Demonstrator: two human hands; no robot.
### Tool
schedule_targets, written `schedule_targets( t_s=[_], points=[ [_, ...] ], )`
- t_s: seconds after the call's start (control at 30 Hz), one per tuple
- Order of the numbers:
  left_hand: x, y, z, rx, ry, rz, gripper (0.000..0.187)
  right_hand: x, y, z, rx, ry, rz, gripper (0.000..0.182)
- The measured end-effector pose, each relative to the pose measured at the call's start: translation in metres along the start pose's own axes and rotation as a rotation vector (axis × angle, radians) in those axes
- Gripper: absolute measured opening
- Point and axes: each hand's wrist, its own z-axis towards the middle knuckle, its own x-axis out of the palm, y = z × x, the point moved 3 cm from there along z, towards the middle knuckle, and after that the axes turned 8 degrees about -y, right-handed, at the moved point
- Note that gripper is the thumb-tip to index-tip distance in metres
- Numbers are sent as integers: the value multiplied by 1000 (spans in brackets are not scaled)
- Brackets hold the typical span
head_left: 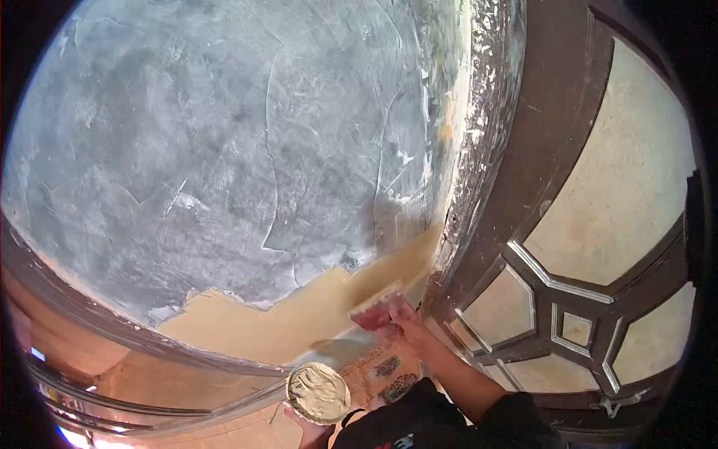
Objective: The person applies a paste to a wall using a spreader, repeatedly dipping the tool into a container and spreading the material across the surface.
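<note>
My right hand (pixel 410 329) grips a flat red scraper (pixel 374 313) by its near side. Cream paste coats the scraper's far edge, which lies right at the wall surface. A band of beige paste (pixel 258 328) runs along the lower part of the grey wall (pixel 202 135), its upper border ragged. My left hand (pixel 305 428) is closed around a round tub filled with cream paste (pixel 320 391), held low in front of my body. The paste in it looks thick and stirred. Part of the left hand is hidden beneath the tub.
To the right stands a dark brown panelled door (pixel 553 142) with pale inset panels and a latch (pixel 613 402). A paint-spattered frame (pixel 479 127) borders the wall there. Dark trim (pixel 142 337) curves along the lower left, with metal rails (pixel 134 415) below. A patterned mat (pixel 396 374) lies on the floor.
</note>
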Motion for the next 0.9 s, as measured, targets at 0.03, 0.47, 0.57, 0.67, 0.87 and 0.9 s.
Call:
schedule_targets(
  t_s=[0.03, 0.47, 0.57, 0.67, 0.87, 0.9],
  points=[
    [-2, -1, -1, -3, 1, 5, 87, 14, 0, 2, -12, -42, 104, 33],
    [-8, -14, -12, -8, -42, 24, 84, -30, -61, 42, 23, -376, -97, 23],
    [-14, -10, -7, -5, 47, 4, 82, -44, -67, 40, 22, -261, 9, 26],
    [-12, -4, -6, -43, -38, 26, 83, 27, 9, 21, -42, -307, -62, 27],
    [13, 5, -1, -35, -1, -29, 84, -14, 2, 55, -127, -246, -170, 29],
    [17, 5, 0, -22, 10, -29, 84, -39, -19, 55, -33, -270, -192, 28]
  ],
)
